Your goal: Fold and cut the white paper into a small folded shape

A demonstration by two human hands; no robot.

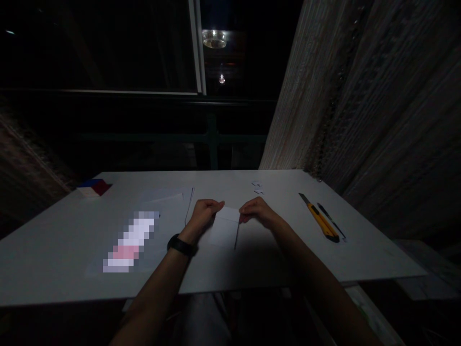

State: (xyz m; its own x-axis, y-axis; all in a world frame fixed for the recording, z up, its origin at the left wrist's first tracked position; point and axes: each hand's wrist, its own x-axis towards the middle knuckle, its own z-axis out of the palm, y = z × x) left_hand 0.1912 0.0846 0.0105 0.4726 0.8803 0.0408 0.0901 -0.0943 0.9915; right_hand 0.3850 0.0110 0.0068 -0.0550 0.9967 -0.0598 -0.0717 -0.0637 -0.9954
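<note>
A small white piece of paper (224,231) with a crease across its upper part is held between my two hands, just over the white table. My left hand (206,214), with a black band on the wrist, pinches its upper left corner. At the upper right edge, the fingers of my right hand (258,211) are closed on the same paper. Two small white paper cut-outs (257,187) lie beyond my right hand. To the right rests a yellow utility knife (321,221) with its blade out, beside a dark pen (330,220).
The white table (273,269) stands before a dark window. On its left lie larger paper sheets (169,204), a pixelated bright object (131,242) and a blue, red and white cube (93,188). A curtain (291,105) hangs behind the right side.
</note>
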